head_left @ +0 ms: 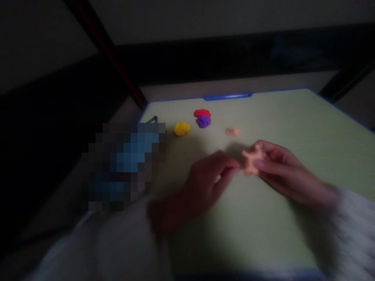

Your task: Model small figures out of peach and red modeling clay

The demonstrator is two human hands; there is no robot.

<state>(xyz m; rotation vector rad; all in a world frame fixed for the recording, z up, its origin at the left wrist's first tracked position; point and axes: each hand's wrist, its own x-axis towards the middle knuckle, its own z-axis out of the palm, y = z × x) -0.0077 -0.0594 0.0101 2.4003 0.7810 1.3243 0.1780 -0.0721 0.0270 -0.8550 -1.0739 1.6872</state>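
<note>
While grasping a peach clay piece (251,163) between thumb and fingers of the right hand (288,170), pinching at its left edge with the left hand (205,177), above the pale green surface (281,117). Around both wrists, whitish sleeves (357,222). Just beyond, a small peach lump (233,132). Farther left, yellow clay (182,128); between these two, farther back, purple clay (204,121) against red clay (202,112).

L hand (205,179) & R hand (288,171) pinched
</note>
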